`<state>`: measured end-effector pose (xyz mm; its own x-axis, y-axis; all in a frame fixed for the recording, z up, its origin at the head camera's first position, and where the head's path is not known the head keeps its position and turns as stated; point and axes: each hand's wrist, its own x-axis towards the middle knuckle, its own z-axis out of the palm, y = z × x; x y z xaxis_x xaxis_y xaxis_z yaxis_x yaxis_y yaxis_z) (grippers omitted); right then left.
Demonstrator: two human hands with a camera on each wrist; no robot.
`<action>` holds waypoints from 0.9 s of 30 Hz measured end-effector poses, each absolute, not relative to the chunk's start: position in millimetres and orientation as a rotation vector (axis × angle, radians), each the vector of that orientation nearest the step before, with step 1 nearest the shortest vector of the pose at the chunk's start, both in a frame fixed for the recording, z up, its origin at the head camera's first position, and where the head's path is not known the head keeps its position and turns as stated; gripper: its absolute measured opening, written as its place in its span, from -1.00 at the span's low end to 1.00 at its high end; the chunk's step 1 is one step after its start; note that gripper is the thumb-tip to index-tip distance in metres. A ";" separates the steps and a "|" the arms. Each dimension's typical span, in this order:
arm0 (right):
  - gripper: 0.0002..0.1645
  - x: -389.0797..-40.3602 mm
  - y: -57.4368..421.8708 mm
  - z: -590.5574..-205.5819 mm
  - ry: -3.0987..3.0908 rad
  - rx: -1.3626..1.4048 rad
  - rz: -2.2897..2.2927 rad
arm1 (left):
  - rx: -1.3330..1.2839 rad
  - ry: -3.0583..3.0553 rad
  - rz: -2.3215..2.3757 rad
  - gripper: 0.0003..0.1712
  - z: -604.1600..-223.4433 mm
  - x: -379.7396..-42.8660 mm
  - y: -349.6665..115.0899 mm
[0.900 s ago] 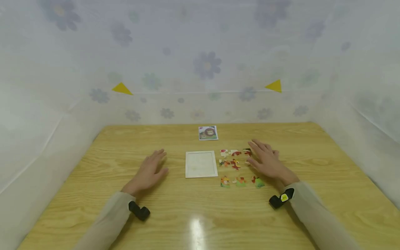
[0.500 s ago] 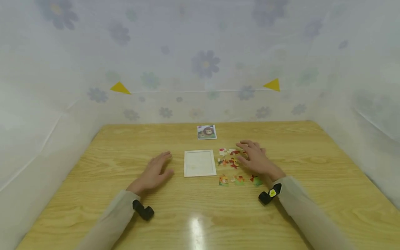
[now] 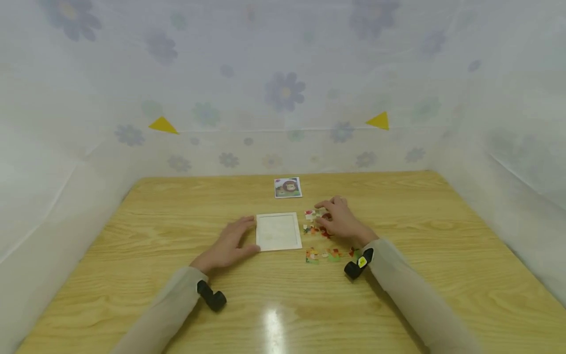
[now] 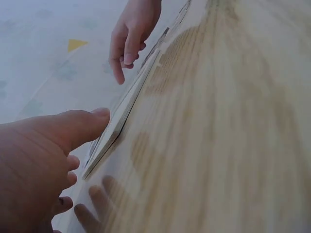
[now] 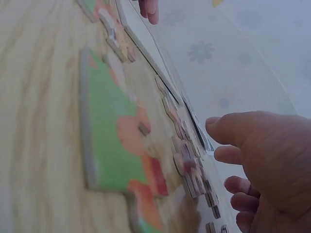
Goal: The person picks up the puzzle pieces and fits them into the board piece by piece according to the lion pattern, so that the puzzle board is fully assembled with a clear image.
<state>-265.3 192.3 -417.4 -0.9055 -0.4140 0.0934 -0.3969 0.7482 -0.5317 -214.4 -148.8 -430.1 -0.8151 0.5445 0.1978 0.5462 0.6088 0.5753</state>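
Observation:
My left hand lies at the left side of a shallow white puzzle tray, fingers extended and thumb apart. Its fingertips and thumb tip reach the tray's edge; whether they press on it I cannot tell. Over the upper rows of loose jigsaw pieces, to the right of the tray, hovers my right hand. Its fingers are bent a little and hide some pieces. The right wrist view shows no piece between that thumb and those fingers. A green and orange jigsaw piece lies close to that camera.
Behind the tray lies a square picture card with a lion on it. The wooden table is bounded by a flowered white cloth bearing two yellow triangles.
Both hands have moved inward: the left one rightward to the tray's edge, the right one leftward over the upper pieces. The whole head view has shifted slightly.

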 end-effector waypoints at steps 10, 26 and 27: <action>-0.59 -280.4 184.0 -420.1 2.852 -0.739 -0.851 | -0.958 -2.892 -0.995 -0.28 -430.6 -213.9 -142.5; -0.77 -292.8 172.2 -415.6 2.820 -0.698 -1.022 | -0.942 -2.872 -0.981 -0.27 -434.4 -213.9 -142.6; -0.80 -293.2 170.3 -415.7 2.833 -0.691 -1.023 | -0.945 -2.867 -0.985 -0.27 -434.2 -213.9 -142.6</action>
